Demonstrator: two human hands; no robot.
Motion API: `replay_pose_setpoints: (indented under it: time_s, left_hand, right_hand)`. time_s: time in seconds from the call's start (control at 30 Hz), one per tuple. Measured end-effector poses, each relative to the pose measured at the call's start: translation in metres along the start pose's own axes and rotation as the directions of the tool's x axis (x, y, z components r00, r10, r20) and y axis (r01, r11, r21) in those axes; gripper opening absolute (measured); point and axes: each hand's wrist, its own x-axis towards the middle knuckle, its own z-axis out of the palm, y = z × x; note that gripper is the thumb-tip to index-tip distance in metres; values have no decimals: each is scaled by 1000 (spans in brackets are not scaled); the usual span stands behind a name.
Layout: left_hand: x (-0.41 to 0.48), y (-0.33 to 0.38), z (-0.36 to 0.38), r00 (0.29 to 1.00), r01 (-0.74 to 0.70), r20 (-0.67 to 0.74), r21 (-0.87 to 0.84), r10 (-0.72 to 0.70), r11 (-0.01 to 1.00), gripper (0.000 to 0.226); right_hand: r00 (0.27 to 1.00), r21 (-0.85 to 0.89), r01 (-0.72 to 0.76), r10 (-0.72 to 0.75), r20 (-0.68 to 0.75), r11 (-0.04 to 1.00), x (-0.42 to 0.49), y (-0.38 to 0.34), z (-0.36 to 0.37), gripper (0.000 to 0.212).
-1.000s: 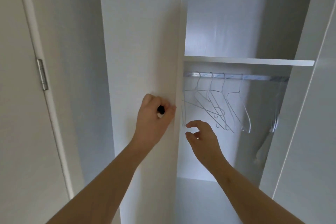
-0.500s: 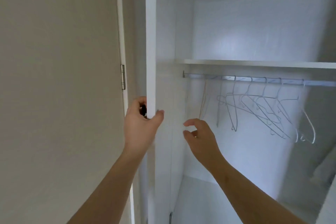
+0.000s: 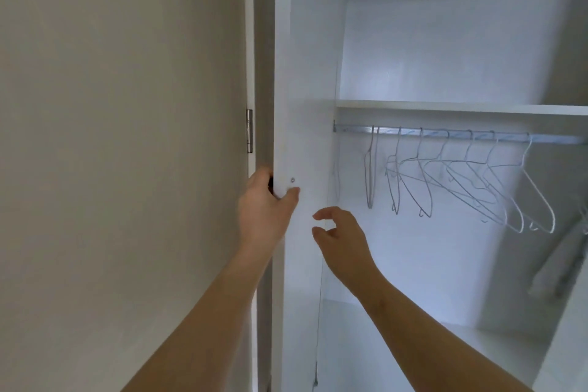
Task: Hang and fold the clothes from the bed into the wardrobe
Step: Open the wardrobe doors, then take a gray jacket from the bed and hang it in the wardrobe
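Left hand (image 3: 264, 210) on door (image 3: 302, 73); hangers (image 3: 445, 175) beyond

— What can't you make out?
— My left hand (image 3: 264, 207) has its fingers hidden behind the edge of the wardrobe door (image 3: 302, 73). Only a dark sliver of a knob (image 3: 270, 183) shows there.
— And on the right?
— The rail (image 3: 445, 134) and the shelf (image 3: 445, 106) run out of frame. The wire hangers (image 3: 461, 181) overlap too much to count. A pale, blurred shape (image 3: 560, 264) beyond them is cut off.
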Motion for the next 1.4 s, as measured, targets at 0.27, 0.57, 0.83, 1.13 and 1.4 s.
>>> replay_pose_setpoints:
  time_s: [0.27,0.57,0.83,1.13,1.4]
  left_hand:
    - [-26,3,-7,987,-129,-81,133,140,983,56]
    - [-97,21,28,915,-402,6,92,403,911,30]
    - [-215,69,91,785,46,602,-294,148,955,26]
    - [-424,164,72,314,220,923,-298,222,929,21]
    - [-592,232,-4,-93,285,937,-298,336,911,17]
  right_hand:
    - [991,-37,-100,96,-98,994,-22,0,-7,22]
    - [919,-60,-284,254,-300,957,-83,24,-60,21]
    - [742,-87,-498,373,-557,863,-213,32,-152,22]
    - [324,73,-759,471,-820,647,-457,-13,-222,19]
    - [-65,269,-846,410,-910,461,-654,-87,-219,25]
